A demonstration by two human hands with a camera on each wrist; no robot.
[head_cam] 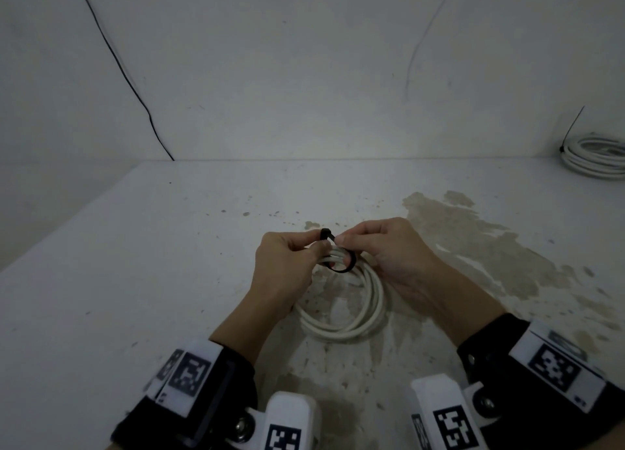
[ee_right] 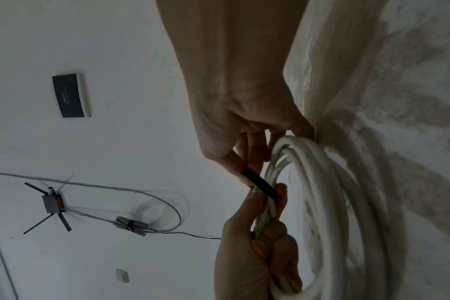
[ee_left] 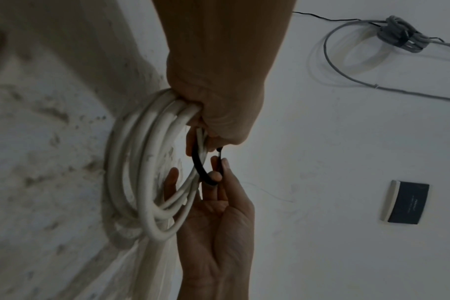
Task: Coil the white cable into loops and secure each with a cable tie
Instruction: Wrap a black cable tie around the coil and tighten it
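A white cable coil (head_cam: 358, 317) lies on the stained white surface (head_cam: 169, 263), its far side lifted between my hands. A black cable tie (head_cam: 343, 265) loops round the strands there. My left hand (head_cam: 319, 245) grips the bundled strands (ee_right: 266, 215), with its thumb and forefinger at the tie's head (head_cam: 325, 233). My right hand (head_cam: 341, 241) pinches the tie's tail (ee_right: 260, 184) between thumb and fingertips. In the left wrist view the cable tie (ee_left: 199, 166) hangs as a wide slack loop round the coil (ee_left: 141, 172), with the right hand (ee_left: 219, 168) below it.
A second white coil (head_cam: 597, 160), bound with a black tie, lies at the back right against the wall. A thin black wire (head_cam: 135, 87) runs down the wall at the left. A brown stain (head_cam: 473, 246) spreads to the right of my hands.
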